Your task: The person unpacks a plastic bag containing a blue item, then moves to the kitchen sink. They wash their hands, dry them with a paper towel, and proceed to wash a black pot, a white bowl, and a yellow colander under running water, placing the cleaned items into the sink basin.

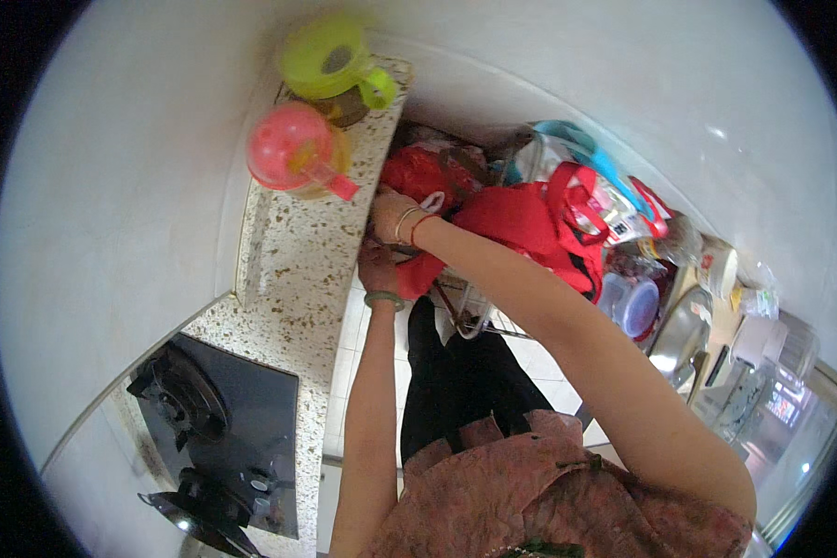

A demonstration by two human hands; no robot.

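Both hands are low beside the edge of the speckled stone countertop (300, 258), among red bags. My right hand (394, 215), with a thin bangle and a red cord at its wrist, lies against a red plastic bag (418, 173); its fingertips are hidden by the counter edge. Just nearer my body is my left hand (379, 268), a green bangle at the wrist, touching red material; its fingers are shadowed and partly covered. A red fabric bag with handles (509, 216) lies right of my hands, on a wire rack (471, 317). What either hand grips cannot be made out.
On the counter stand a pink lidded jug (293, 146) and a yellow-green funnel-like vessel (324, 59). A black gas hob (251, 418) bears a wok (195, 519). At right are a clear plastic tub (631, 303), a metal pan (683, 331) and several packages by the wall.
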